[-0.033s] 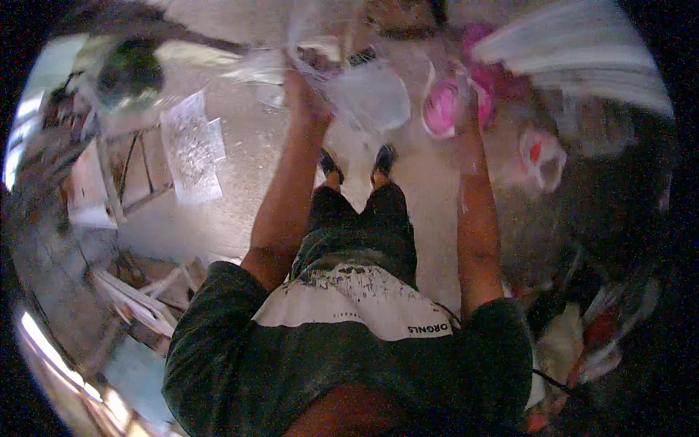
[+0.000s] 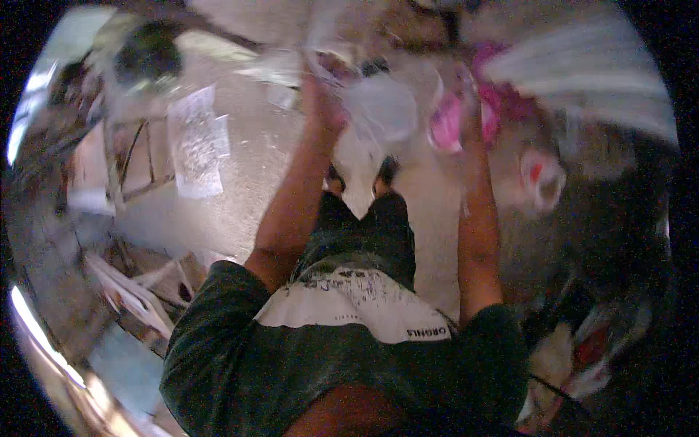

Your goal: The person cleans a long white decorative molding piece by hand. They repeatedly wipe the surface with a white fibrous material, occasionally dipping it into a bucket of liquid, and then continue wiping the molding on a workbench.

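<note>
My left hand [image 2: 325, 109] is raised ahead of me, closed on a clear plastic bag [image 2: 357, 102], its fingers blurred. A pale translucent round shape [image 2: 389, 109] hangs against the bag; I cannot tell whether it is inside. My right hand [image 2: 470, 105] is closed on a pink and white round container [image 2: 446, 122], which hangs beside it. The grip is smeared, and part of the container is hidden behind the hand. Both arms reach out over the floor, apart from each other, above my feet.
A whitish sheet [image 2: 196, 142] lies on the floor at left, by a wooden frame [image 2: 138, 156]. Dark round foliage or a bundle [image 2: 148, 54] is at far left. At right are a white thing with a red spot [image 2: 542, 178] and a large pale striped sheet [image 2: 582, 54].
The scene has shifted slightly right and down in the picture. Both hands keep hold of the same things and have moved a little to the right.
</note>
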`<state>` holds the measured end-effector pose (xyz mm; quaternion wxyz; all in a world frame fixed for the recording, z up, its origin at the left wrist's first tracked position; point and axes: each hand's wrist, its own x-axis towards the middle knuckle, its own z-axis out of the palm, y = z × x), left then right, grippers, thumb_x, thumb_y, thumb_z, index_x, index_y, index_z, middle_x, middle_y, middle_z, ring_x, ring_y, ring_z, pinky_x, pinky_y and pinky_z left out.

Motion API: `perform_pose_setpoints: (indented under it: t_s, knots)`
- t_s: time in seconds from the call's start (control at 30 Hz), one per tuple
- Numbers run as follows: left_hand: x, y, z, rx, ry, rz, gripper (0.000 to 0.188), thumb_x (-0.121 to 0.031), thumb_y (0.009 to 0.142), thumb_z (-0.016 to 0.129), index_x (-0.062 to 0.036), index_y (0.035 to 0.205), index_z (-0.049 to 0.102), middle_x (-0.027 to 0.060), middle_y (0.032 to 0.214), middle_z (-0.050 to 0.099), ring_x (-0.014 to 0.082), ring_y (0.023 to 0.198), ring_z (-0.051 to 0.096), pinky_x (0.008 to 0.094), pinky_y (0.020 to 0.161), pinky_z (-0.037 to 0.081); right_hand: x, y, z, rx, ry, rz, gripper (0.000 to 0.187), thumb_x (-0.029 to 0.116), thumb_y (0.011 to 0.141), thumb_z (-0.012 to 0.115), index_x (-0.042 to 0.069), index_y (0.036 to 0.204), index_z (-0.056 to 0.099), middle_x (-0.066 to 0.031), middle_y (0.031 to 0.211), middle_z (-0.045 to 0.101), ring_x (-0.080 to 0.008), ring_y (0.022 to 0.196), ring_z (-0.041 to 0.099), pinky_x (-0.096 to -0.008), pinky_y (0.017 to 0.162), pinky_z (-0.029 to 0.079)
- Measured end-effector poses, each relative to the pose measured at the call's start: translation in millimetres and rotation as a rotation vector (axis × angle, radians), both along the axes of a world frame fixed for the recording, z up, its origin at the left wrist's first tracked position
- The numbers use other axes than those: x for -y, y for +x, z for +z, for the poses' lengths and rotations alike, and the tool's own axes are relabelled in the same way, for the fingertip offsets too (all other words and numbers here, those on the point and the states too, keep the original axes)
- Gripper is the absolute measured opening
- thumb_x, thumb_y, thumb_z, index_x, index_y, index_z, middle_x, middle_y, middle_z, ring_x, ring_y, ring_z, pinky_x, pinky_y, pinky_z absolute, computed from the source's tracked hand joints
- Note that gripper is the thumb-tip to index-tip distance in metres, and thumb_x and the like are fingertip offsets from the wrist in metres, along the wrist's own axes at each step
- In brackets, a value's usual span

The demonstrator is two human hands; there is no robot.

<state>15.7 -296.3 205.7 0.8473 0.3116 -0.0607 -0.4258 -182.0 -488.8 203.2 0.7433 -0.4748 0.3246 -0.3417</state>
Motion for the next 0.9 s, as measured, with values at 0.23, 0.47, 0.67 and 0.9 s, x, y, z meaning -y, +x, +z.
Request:
perform_pose_setpoints:
  t_s: [0.23, 0.47, 0.67, 0.9]
  knots:
    - [-66.9, -13.9, 130.7, -0.358, 0.056, 0.417, 0.036, -0.052, 0.091, 0.047, -0.0187, 0.077, 0.049, -0.0012, 0.066, 0.046, 0.0157, 0.059, 0.047, 0.0321, 0.056, 0.042, -94.8, 46.1, 70.9, -0.080, 0.035, 0.705, 0.027, 0.020, 0.090, 0.054, 0.006, 0.112, 0.060, -0.0049, 0.097, 0.059, -0.0124, 0.067, 0.052, -0.0283, 0.058, 0.043]
    - [-298.9, 44.2, 134.9, -0.280, -0.122, 0.755, 0.038, -0.052, 0.093, 0.043, -0.0170, 0.078, 0.046, -0.0022, 0.063, 0.041, 0.0134, 0.055, 0.043, 0.0310, 0.051, 0.038, -252.8, 94.5, 95.2, -0.322, 0.014, 1.299, 0.026, 0.021, 0.089, 0.057, 0.006, 0.109, 0.061, 0.0000, 0.086, 0.057, -0.0079, 0.058, 0.048, -0.0238, 0.052, 0.039]
    - [-495.8, 109.8, 162.2, -0.326, -0.086, 0.977, 0.039, -0.052, 0.094, 0.042, -0.0161, 0.078, 0.047, -0.0018, 0.065, 0.044, 0.0131, 0.053, 0.042, 0.0287, 0.050, 0.037, -428.7, 208.9, 129.1, -0.590, -0.245, 1.308, 0.018, 0.019, 0.088, 0.058, 0.005, 0.097, 0.064, 0.0075, 0.059, 0.045, -0.0036, 0.044, 0.033, -0.0205, 0.041, 0.026]
    - [-686.4, 172.6, 158.4, -0.266, -0.153, 1.145, 0.040, -0.051, 0.094, 0.042, -0.0144, 0.080, 0.048, -0.0019, 0.064, 0.044, 0.0132, 0.053, 0.043, 0.0287, 0.050, 0.038, -581.8, 321.5, 127.0, -0.534, -0.272, 1.440, 0.022, 0.022, 0.091, 0.056, 0.002, 0.099, 0.061, 0.0069, 0.061, 0.041, -0.0031, 0.046, 0.033, -0.0212, 0.043, 0.025]
